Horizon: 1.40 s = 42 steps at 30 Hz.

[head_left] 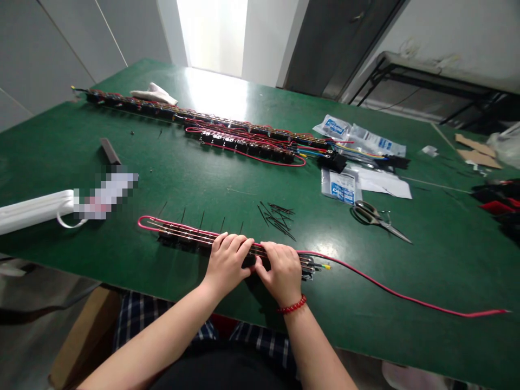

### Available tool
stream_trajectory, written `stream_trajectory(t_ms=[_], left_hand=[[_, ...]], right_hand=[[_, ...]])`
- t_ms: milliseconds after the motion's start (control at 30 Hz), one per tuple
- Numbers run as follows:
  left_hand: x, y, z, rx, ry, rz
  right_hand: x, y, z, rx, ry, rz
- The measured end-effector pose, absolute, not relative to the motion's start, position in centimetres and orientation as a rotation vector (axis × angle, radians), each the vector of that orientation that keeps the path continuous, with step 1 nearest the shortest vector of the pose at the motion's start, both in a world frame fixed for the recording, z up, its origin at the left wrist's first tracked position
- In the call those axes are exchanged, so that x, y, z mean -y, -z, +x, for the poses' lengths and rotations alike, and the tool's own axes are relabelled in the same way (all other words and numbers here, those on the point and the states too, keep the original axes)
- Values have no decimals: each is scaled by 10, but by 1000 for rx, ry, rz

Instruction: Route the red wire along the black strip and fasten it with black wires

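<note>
A long black strip with bare metal rods [184,234] lies along the table's near side. My left hand [227,261] closes over its middle, fingers across the top and thumb at the near side. Just right of it, my right hand [284,268] grips the strip the same way, the two thumbs close together. A red wire [376,281] runs along the strip, loops at its left end and trails off right across the table. Several thin black ties stick up from the strip's far side left of my hands. The hands hide the part beneath them.
Loose black ties [278,216] lie beyond my hands. Scissors [377,219] rest at right, near plastic packets [343,187]. Longer wired strips [244,130] stretch across the back beside a white glove [154,93]. A white bar-shaped object [36,211] and a dark block [110,151] are at left.
</note>
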State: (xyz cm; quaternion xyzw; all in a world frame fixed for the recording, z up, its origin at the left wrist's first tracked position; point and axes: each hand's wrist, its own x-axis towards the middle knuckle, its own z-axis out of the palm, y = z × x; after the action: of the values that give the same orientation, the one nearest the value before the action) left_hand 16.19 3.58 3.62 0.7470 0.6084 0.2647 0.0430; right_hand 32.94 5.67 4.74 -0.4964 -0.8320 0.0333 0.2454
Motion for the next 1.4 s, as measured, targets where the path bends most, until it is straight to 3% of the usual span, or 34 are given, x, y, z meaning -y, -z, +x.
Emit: stream_trajectory(t_ms=[433,833,1400], left_hand=[[-37,-36,159,-1820,-825,2275],[-39,-37,157,-1795,-833,2281],[-41,-38,158,-1798,-817,2265]], right_hand=[[-81,-80,329,2292,-275,-1402],[-211,-74,299,2092,-527,-1750],[-226,-50,284,2174,-350,-1913]])
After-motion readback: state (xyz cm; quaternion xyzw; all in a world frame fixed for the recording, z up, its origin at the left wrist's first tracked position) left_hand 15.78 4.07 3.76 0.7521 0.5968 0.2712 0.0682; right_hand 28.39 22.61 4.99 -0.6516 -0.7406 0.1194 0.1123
